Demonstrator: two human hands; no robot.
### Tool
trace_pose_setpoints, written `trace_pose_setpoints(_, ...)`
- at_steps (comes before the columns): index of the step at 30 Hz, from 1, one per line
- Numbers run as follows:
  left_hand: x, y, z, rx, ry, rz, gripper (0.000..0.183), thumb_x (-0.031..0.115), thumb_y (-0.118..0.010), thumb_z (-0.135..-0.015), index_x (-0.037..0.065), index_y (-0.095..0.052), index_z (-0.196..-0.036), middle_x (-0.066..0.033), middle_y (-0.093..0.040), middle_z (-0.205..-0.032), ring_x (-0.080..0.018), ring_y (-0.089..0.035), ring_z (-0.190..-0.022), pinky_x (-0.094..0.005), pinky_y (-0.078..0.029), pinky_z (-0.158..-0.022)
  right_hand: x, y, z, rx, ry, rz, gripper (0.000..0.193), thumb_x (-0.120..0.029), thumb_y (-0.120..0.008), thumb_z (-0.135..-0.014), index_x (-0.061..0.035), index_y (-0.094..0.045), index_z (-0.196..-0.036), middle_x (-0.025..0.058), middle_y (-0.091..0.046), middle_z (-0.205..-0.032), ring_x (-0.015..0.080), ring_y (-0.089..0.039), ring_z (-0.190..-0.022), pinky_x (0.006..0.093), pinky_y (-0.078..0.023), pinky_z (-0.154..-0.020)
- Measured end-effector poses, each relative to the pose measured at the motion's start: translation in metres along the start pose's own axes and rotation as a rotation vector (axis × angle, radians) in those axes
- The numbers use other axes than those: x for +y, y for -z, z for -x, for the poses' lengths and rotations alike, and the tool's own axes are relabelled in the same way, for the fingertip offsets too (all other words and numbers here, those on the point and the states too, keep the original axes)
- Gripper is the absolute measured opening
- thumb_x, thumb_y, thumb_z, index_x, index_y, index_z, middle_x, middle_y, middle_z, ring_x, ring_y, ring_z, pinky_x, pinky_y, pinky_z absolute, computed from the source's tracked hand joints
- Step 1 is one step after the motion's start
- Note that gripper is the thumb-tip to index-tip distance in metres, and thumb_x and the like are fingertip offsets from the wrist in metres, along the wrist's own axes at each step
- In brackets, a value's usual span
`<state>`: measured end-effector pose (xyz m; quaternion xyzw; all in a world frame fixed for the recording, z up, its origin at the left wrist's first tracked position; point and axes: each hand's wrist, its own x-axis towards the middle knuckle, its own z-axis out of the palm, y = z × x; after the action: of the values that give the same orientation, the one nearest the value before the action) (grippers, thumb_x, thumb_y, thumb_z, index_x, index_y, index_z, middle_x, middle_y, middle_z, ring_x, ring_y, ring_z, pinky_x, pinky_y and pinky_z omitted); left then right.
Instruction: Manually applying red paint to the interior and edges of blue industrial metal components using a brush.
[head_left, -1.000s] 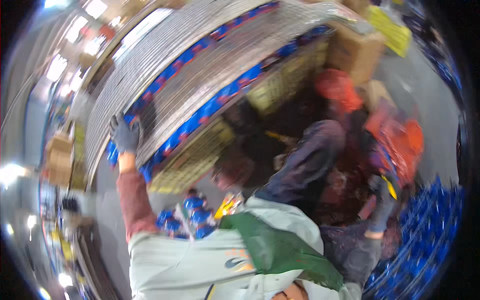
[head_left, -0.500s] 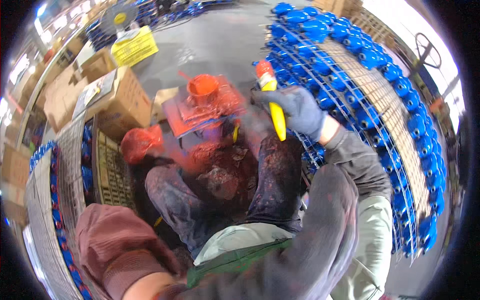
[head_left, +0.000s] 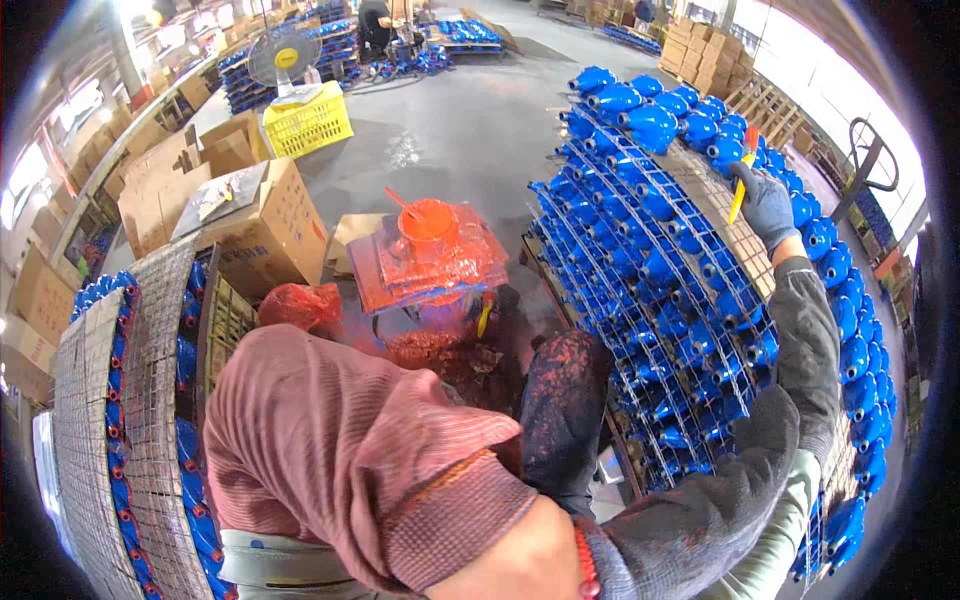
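Note:
Far out to the right, my right hand (head_left: 768, 205) in a blue-grey glove grips a yellow-handled paintbrush (head_left: 738, 203), its red end pointing up. Behind and below it lie glossy blue bulb-shaped parts (head_left: 650, 125) on a stack of wire racks. My left arm, in a maroon sleeve (head_left: 330, 440), crosses my lap to the right. Past its bare wrist and red bead bracelet, my left hand (head_left: 700, 495) seems covered by dark, paint-flecked cloth beside my right arm; its fingers do not show. An open pot of red paint (head_left: 428, 222) stands on a paint-caked stand (head_left: 470, 268), a stick in it.
A red plastic bag (head_left: 300, 307) lies left of the stand, near a large cardboard box (head_left: 265, 230). Wire racks (head_left: 145, 360) holding more blue parts flank my left. Further off stand a yellow crate (head_left: 310, 120), a fan (head_left: 284, 57) and a pallet jack handle (head_left: 870, 155).
My right hand has carried the paintbrush right and farther off, over the blue parts. My left arm has swung across my lap to the right. The view has shifted.

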<state>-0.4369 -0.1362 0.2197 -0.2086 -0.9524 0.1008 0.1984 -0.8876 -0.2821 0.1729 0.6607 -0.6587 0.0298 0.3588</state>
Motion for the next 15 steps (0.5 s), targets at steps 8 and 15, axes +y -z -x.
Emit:
trace_pose_setpoints(8, -0.019, -0.034, 0.0, -0.061, 0.094, 0.058, 0.036, 0.026, -0.056, -0.08, 0.004, -0.061, -0.108, -0.014, -0.061, -0.107, -0.0321, -0.058, -0.109, -0.0478, -0.043, -0.1, 0.037, -0.088, 0.005, -0.005, -0.229, -0.011, 0.046, -0.008, -0.057, -0.083, -0.0132, -0.049, -0.128, 0.0209, -0.063, -0.108, 0.0375, -0.065, -0.091, 0.0473, -0.052, -0.076)
trace_pose_setpoints(15, -0.047, -0.139, 0.102, -0.128, 0.5, 0.213, 0.035, 0.029, -0.061, -0.087, 0.01, -0.061, -0.116, -0.0085, -0.06, -0.114, -0.0288, -0.057, -0.111, -0.0432, -0.042, -0.1, 0.038, -0.097, 0.008, 0.054, -0.372, 0.166, 0.055, -0.005, -0.062, -0.079, -0.0146, -0.049, -0.131, 0.0184, -0.057, -0.116, 0.0366, -0.065, -0.093, 0.0457, -0.054, -0.074)
